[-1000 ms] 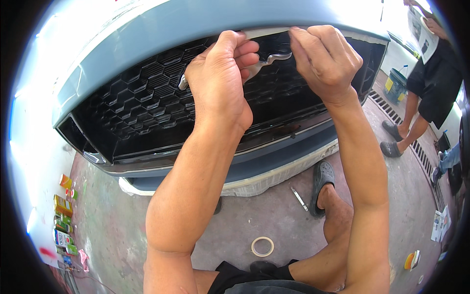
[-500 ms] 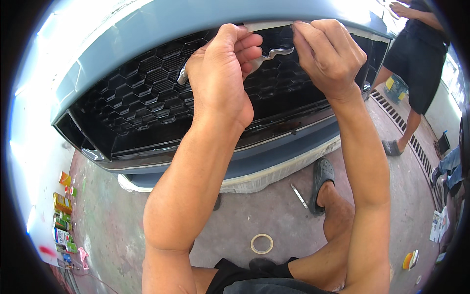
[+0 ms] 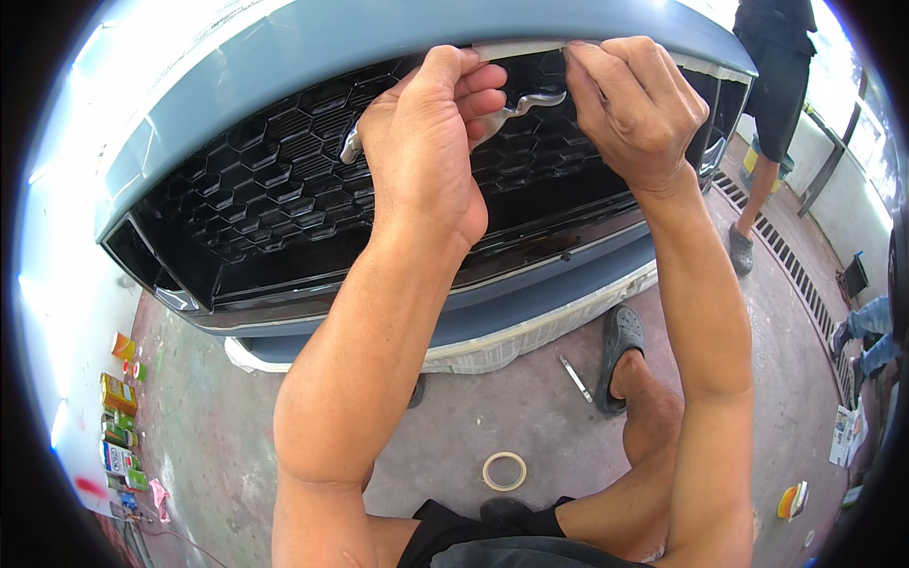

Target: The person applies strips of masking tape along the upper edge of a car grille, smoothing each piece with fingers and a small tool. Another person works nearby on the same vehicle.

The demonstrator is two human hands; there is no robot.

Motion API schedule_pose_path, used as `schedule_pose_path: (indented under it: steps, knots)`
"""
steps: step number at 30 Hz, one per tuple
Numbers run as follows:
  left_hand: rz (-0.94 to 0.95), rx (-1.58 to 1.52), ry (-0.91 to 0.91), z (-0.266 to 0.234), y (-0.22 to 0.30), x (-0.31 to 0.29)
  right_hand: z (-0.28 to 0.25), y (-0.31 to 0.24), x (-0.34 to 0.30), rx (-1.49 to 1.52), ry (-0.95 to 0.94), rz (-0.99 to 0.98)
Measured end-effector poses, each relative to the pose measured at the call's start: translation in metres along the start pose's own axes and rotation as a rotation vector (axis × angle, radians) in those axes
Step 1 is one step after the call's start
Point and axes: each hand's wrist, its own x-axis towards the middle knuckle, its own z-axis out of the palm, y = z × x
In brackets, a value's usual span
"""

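A short strip of pale masking tape [image 3: 519, 47] runs along the upper edge of the black honeycomb grille [image 3: 275, 161], just below the blue-grey painted panel [image 3: 379, 33] of a car front. My left hand [image 3: 426, 142] has its thumb and forefinger at the strip's left end, the other fingers loosely curled. At the right end, my right hand [image 3: 639, 109] pinches the tape with its fingertips bent inward. Between my hands a chrome trim piece [image 3: 540, 98] shows on the grille, partly hidden by my left hand.
On the floor lie a tape roll [image 3: 486, 470] and a thin white marker-like stick [image 3: 576, 379]. Cans [image 3: 118, 393] line the left wall. At the right are a drain grate [image 3: 786, 251], a bucket [image 3: 757, 166] and a standing person [image 3: 772, 76]. Masking paper [image 3: 502, 354] skirts the lower bumper.
My hands stay almost still at the tape. The standing person at the right has stepped farther back and to the left, with their hands now out of view.
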Motion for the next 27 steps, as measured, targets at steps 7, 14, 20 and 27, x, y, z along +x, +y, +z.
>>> schedule_pose_path:
  steps: [7,14,20,27]
  knots:
    - [-0.006,0.020,0.007,0.0000,0.0011,0.0005,-0.0017,0.0021,-0.0004,0.020,-0.016,-0.003]
    - [-0.007,0.047,0.012,-0.0008,0.0033,0.0024,-0.0025,0.0047,0.0014,0.018,-0.025,-0.018]
    - [0.010,0.058,0.002,-0.0006,0.0008,0.0017,-0.0023,0.0058,-0.0004,0.017,-0.020,-0.019]
    - [0.027,0.049,0.010,-0.0013,0.0015,0.0012,-0.0024,0.0052,-0.0003,0.013,-0.039,-0.003]
